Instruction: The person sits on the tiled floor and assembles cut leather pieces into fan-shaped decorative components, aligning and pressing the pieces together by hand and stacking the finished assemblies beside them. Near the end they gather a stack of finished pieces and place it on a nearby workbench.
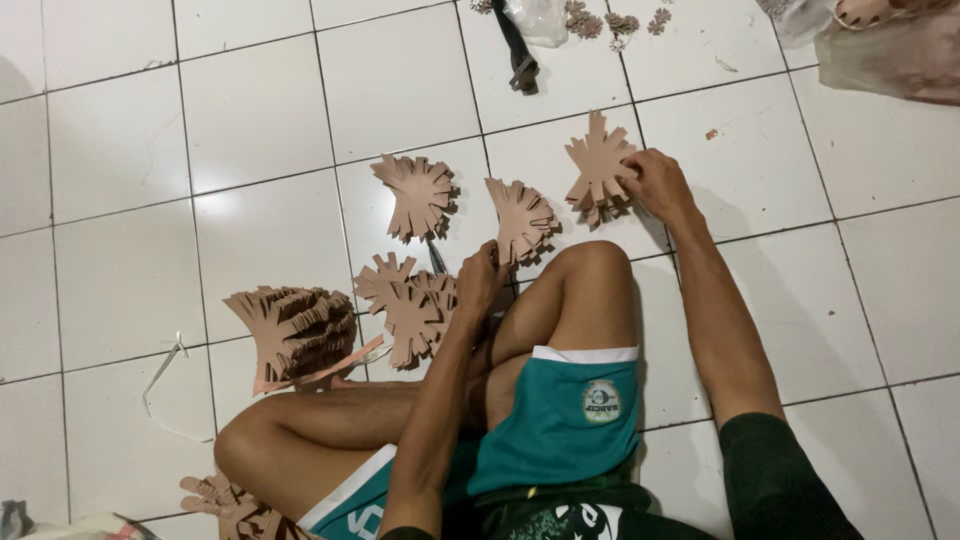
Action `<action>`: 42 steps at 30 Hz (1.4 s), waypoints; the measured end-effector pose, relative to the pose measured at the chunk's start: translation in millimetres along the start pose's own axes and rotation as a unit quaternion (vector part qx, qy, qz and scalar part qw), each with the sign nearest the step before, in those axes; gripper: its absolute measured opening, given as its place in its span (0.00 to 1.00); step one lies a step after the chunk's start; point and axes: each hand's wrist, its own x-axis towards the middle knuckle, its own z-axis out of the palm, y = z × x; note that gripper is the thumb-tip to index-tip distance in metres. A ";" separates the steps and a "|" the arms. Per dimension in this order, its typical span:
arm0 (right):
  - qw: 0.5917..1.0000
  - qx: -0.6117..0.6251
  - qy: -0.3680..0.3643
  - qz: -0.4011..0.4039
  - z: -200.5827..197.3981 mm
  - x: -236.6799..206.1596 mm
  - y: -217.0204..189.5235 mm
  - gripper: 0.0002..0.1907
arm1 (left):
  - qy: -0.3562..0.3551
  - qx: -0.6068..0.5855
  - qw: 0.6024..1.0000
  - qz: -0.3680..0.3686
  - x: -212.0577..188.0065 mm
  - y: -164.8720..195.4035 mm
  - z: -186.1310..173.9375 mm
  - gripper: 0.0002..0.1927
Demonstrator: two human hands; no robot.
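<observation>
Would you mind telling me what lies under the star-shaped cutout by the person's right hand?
Beneath the top star-shaped cutout sit more pinkish-brown cutouts, their tips poking out at the lower edge, on the white tiled floor. The right hand holds the stack's edge; how many pieces lie underneath is hidden.

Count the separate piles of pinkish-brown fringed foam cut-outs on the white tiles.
6, though stacking may hide more: under the right hand, by the left hand, top centre, below it, left, bottom left.

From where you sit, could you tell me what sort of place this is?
Probably a home floor used as a craft workspace: bare white floor tiles, stacks of pink cut-out shapes spread about, and clear plastic bags at the edge. The right hand holds one cut-out stack.
</observation>
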 end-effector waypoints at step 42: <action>0.996 0.075 0.036 0.035 -0.9 -13.4 -2.2 0.17 | 0.052 -0.014 0.998 0.016 -12.3 6.9 -8.1 0.20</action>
